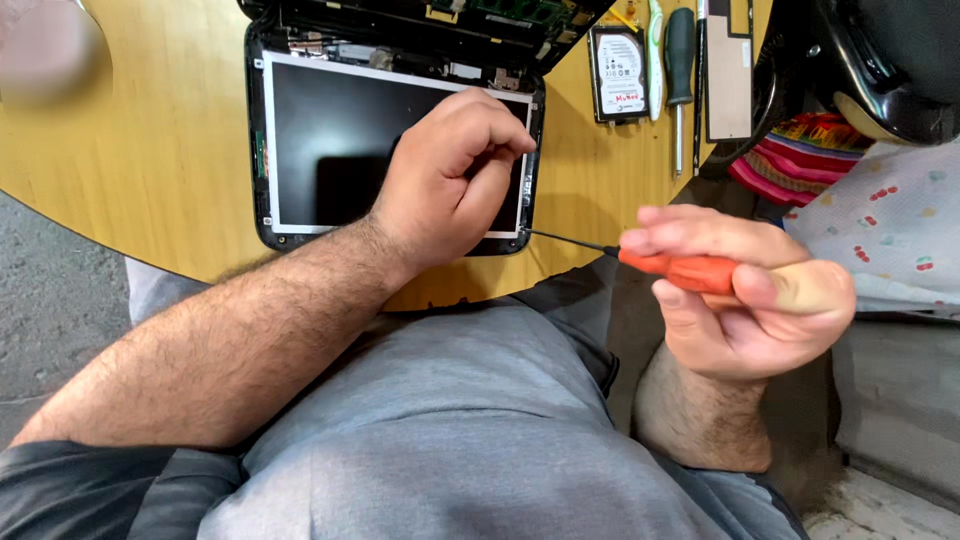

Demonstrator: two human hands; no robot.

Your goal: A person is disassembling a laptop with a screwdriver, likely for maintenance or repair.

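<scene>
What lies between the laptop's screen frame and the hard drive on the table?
In the head view, only bare yellow wooden table lies between the laptop screen frame and the hard drive; nothing sits in that stretch.

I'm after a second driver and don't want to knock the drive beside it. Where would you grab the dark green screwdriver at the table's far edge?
Probably by its thick handle, pinched across the sides from above. The dark green screwdriver lies flat, handle away from the person and thin shaft toward them, between a pale tool next to the hard drive and a long flat strip. Gaps on both sides look narrow.

Bare tabletop [150, 150] left of laptop [300, 140] open; right side crowded by hard drive [617, 72], green screwdriver [680, 60].
</scene>
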